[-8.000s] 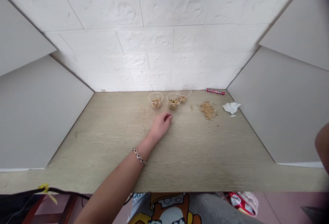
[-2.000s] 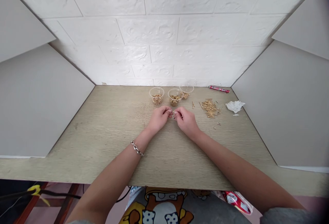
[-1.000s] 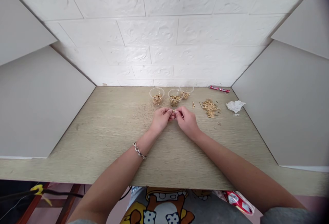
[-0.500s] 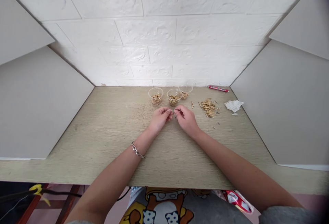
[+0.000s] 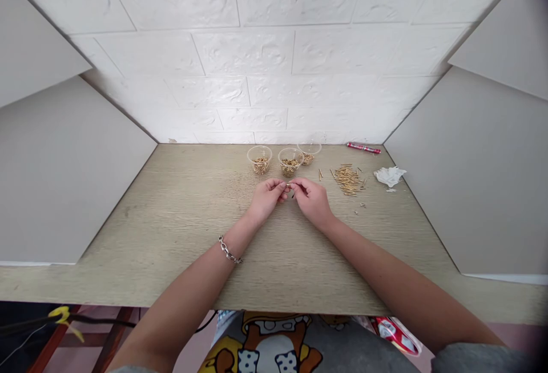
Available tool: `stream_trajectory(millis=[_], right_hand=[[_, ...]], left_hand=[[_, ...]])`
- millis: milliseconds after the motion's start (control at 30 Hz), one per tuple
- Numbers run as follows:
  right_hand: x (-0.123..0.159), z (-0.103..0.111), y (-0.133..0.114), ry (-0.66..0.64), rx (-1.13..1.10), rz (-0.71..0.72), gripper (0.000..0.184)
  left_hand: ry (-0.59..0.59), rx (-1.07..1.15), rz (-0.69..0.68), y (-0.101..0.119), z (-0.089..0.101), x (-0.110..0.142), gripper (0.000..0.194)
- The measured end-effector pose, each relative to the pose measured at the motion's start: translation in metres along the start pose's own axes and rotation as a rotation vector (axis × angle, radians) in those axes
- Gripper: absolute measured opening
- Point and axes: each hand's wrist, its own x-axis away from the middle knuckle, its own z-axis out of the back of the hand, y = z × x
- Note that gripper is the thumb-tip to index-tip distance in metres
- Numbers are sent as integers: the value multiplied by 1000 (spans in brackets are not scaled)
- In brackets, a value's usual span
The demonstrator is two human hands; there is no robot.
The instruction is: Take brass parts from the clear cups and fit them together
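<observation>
My left hand (image 5: 266,197) and my right hand (image 5: 311,199) meet at the middle of the wooden table (image 5: 180,230), fingers pinched together. Between their fingertips is a small brass pin (image 5: 290,186), too small to make out in detail. Just beyond the hands stand three clear plastic cups (image 5: 259,160) holding brass pins: a left one, a middle one (image 5: 290,162) and a right one (image 5: 309,151) further back. A loose pile of brass pins (image 5: 347,178) lies on the table to the right of the cups.
A crumpled white tissue (image 5: 389,176) lies at the right, and a red pen-like stick (image 5: 363,147) rests against the white brick wall. Grey panels close in the table on both sides. A metal bracelet (image 5: 229,252) is on my left wrist.
Eight seconds ago only my left hand was on the table. My right hand has since come in and joined it; over the last second the pinched fingertips have shifted only slightly.
</observation>
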Motion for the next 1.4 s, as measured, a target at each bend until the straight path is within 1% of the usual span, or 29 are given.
stream_trajectory(millis=[233, 400, 500, 600, 733, 933, 1033, 1133, 1267, 1400], right_hand=[[0, 0, -3, -27, -22, -8, 19], [-1, -5, 0, 17, -13, -9, 19], [-2, -6, -1, 33, 12, 24, 18], [-3, -5, -3, 43, 71, 78, 18], [-3, -4, -3, 46, 162, 144, 19], [-2, -4, -3, 40, 231, 179, 18], [-2, -3, -3, 36, 247, 190, 17], [-2, -1, -3, 30, 210, 194, 16], [-2, 0, -4, 18, 157, 192, 14], [-2, 0, -3, 36, 196, 242, 15]], left_hand=[[5, 51, 30, 0, 0, -1, 11], [63, 155, 60, -1, -5, -1, 11], [96, 224, 92, -3, -10, 0, 11], [108, 248, 83, -4, -12, 1, 11], [139, 189, 43, -5, -13, 1, 11], [183, -6, 6, -2, -13, 1, 12], [172, -44, -28, -1, -11, 1, 12], [131, -7, -28, 0, -10, 1, 12], [45, 147, 36, 2, -8, 4, 13], [6, 366, 142, 3, -9, 8, 12]])
